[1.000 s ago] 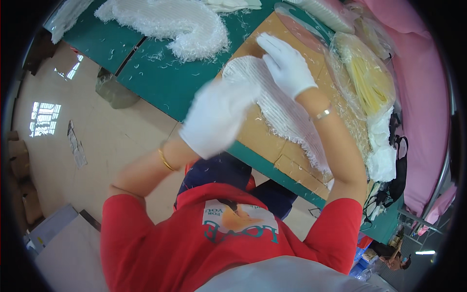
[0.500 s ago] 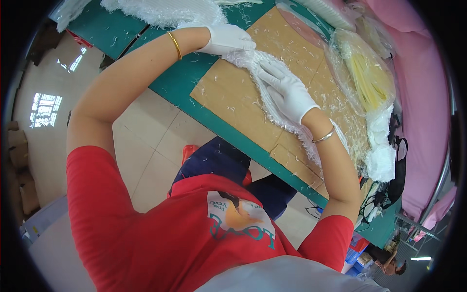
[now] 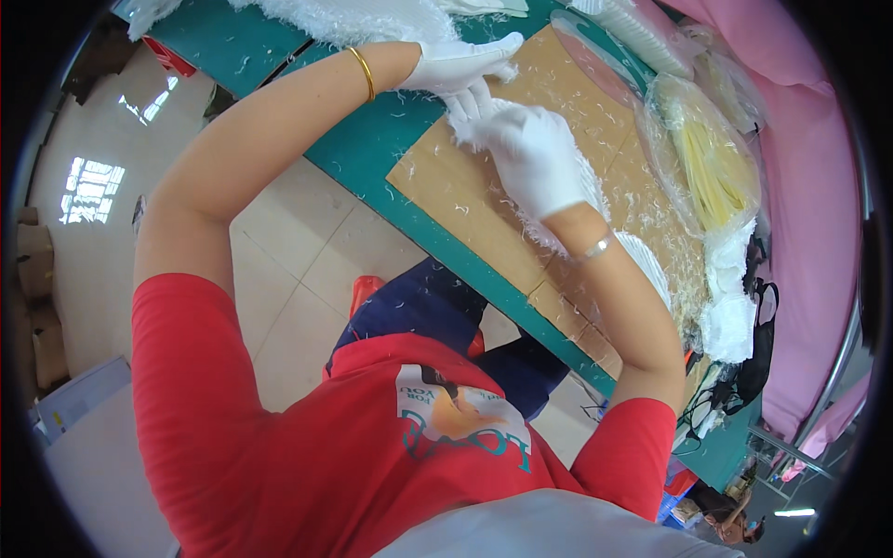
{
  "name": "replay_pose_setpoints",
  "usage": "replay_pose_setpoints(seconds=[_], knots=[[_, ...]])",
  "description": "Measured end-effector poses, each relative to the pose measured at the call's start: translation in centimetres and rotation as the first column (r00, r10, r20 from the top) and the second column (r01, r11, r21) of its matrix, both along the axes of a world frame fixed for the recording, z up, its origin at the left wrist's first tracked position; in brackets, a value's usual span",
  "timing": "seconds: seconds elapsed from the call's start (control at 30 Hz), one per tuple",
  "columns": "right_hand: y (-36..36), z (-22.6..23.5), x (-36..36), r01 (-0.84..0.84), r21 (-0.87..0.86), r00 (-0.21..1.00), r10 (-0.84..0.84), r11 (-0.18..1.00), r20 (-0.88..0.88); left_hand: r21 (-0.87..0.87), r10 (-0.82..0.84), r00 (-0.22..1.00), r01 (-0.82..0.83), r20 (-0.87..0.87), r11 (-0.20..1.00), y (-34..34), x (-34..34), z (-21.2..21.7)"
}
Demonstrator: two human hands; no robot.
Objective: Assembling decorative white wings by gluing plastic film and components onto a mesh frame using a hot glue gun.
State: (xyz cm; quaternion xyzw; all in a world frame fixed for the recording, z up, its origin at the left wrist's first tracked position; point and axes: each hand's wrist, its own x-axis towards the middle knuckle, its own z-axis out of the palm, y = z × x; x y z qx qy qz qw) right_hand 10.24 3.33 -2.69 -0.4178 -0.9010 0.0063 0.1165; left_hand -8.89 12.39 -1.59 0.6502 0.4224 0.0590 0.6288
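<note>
A white ribbed cloth with a frayed, fluffy edge (image 3: pixel 644 263) lies over a brown cardboard sheet (image 3: pixel 446 191). My right hand (image 3: pixel 538 160), in a white glove, is closed on the cloth near its far left end, fingers curled under and partly hidden. Just beyond it is my left hand (image 3: pixel 456 70), also gloved. Its fingers are spread, one stretched out to the right, others pointing down to touch the cloth's end. The cloth's middle passes beneath my right hand and forearm.
The cardboard rests on a green table (image 3: pixel 363 153) strewn with white threads. More fluffy white cloth (image 3: pixel 372 20) lies at the far left. A clear bag of yellow strips (image 3: pixel 712 167), white pieces (image 3: pixel 728 325) and a black strap (image 3: pixel 765 325) line the right side, beside pink fabric (image 3: pixel 809 214).
My right hand has gone from lying flat on the cloth to closed, gripping it near its end. The left hand's fingers have spread apart.
</note>
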Motion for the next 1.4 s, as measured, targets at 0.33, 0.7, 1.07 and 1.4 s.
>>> replay_pose_setpoints(seconds=[0.33,0.7,1.07,1.4], knots=[[-3.3,1.1,6.3,-0.058,-0.056,0.995,0.053,0.997,-0.087,0.655,-0.265,0.949,0.309,-0.169,0.690,-4.1,-2.1,-0.9],[-3.3,1.8,7.1,0.018,-0.259,0.996,0.006,0.966,0.090,0.961,-0.260,0.964,0.124,-0.058,0.247,-9.4,-4.4,-1.0],[11.9,0.9,16.3,0.513,-0.110,0.852,-0.521,0.851,-0.053,0.864,-0.075,0.917,0.394,-0.391,0.315,-12.8,-1.4,-1.5],[20.6,-0.2,15.1,0.574,-0.241,0.809,-0.497,0.783,0.314,0.923,0.295,0.940,-0.260,0.174,0.284,-16.9,-0.4,-4.4]])
